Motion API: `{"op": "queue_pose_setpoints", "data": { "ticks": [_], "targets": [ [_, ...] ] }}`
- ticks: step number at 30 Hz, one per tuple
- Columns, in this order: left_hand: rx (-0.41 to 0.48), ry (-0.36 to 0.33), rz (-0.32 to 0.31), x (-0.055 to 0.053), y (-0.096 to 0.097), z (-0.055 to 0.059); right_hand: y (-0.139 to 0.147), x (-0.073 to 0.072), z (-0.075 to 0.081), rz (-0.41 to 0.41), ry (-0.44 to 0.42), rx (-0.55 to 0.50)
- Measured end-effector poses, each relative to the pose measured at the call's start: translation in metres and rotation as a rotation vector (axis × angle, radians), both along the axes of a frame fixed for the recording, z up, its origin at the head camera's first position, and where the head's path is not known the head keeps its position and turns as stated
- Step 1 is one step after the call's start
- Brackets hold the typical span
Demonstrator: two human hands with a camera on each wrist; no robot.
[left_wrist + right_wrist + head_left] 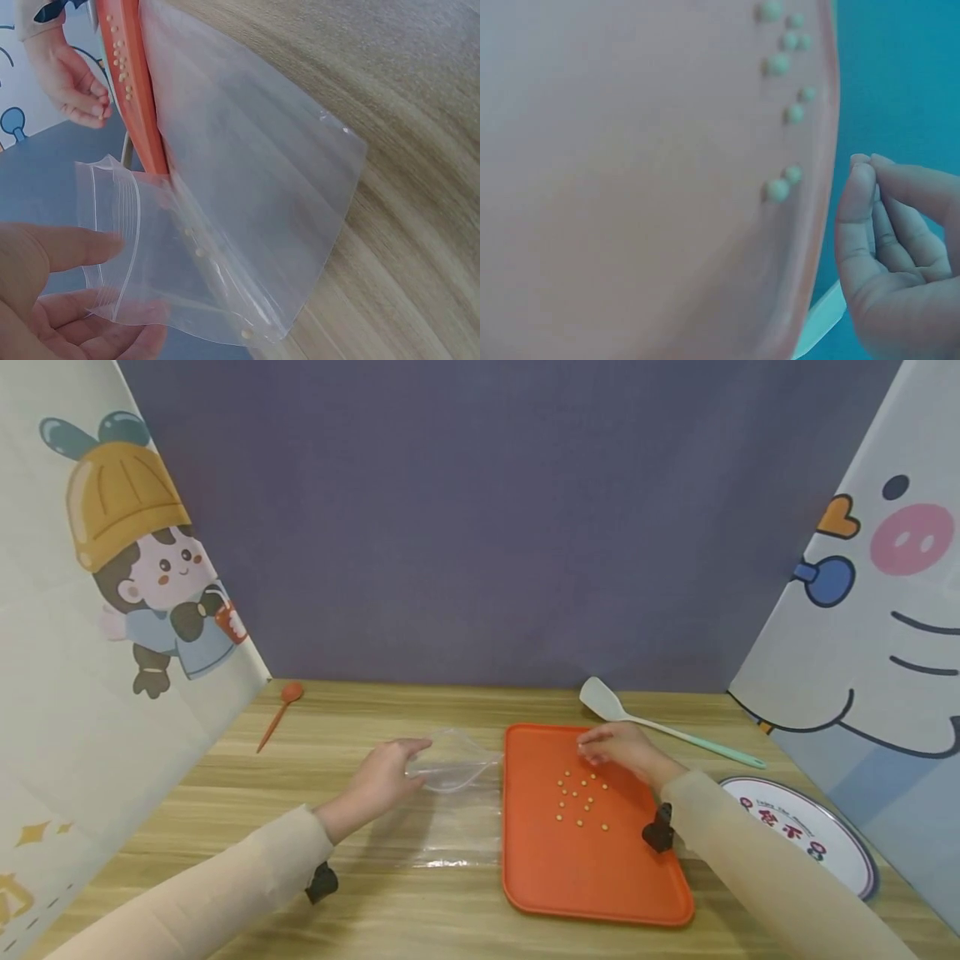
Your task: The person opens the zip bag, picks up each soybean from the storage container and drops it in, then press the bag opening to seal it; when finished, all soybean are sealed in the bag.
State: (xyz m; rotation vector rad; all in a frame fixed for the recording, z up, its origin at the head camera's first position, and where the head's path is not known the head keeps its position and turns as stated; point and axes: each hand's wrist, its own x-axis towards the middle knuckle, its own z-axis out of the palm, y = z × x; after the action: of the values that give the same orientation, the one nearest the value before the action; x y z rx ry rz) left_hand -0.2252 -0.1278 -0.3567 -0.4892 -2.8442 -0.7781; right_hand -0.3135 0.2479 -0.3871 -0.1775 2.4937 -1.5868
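Observation:
My left hand (pixel 382 785) grips the mouth of a clear zip bag (pixel 247 165), thumb on one side and fingers on the other, near the zip strip. The bag lies on the table, its opening raised, with a few soybeans (pixel 199 253) inside. Over the far part of an orange tray (pixel 555 877) is my right hand (pixel 618 750), thumb and forefinger pinched together. At those fingertips a pale bean-sized spot shows in the left wrist view; the fingers mostly hide it. Several loose soybeans (pixel 580 822) are scattered on the tray below the right hand.
A white spatula (pixel 603 700) with a green handle lies behind the tray. To the right, partly under the right sleeve, sits an oval white plate (pixel 810 814). A small orange-red spoon (pixel 291 692) rests at the far left, and a dark panel (pixel 487 527) closes the back.

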Motion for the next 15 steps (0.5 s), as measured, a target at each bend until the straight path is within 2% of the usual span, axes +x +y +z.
{"op": "queue_pose_setpoints", "data": {
  "ticks": [9, 15],
  "targets": [
    [0.007, -0.001, -0.006, 0.000, 0.002, 0.000, -0.023, 0.010, 0.022, 0.097, 0.004, -0.016],
    [-0.001, -0.003, -0.002, 0.000, 0.003, -0.001, -0.047, 0.017, 0.032, 0.119, 0.010, -0.022]
  ]
}}
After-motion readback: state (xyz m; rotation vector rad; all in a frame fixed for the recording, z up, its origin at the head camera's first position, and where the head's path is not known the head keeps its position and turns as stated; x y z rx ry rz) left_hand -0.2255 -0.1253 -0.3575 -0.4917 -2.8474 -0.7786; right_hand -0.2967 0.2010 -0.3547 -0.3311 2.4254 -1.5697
